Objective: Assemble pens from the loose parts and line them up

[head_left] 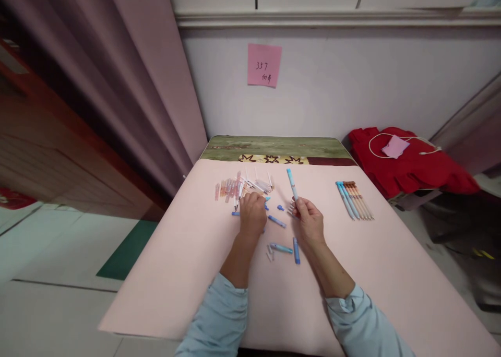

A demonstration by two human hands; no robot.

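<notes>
My right hand (311, 221) is closed around the lower part of a light blue pen barrel (291, 182), which tilts upward over the table. My left hand (253, 213) is curled low over the parts; its fingertips are hidden, and a light blue piece (267, 198) shows beside them. Just right of it lie a blue barrel (277, 221) and a small blue cap (281, 207). Nearer me are a teal-and-blue barrel (281, 248), another blue barrel (296, 250) and several small clear pieces (270, 253). Beyond my left hand are white refills (256, 182) and pinkish clear barrels (230, 186).
A row of whole pens (355, 201), blue and brown-topped, lies at the right on the pale pink tabletop (188, 273). Past the table's right edge is a red cloth (376, 169) with a white cable. A wall with a pink note (264, 65) stands behind; a curtain hangs left.
</notes>
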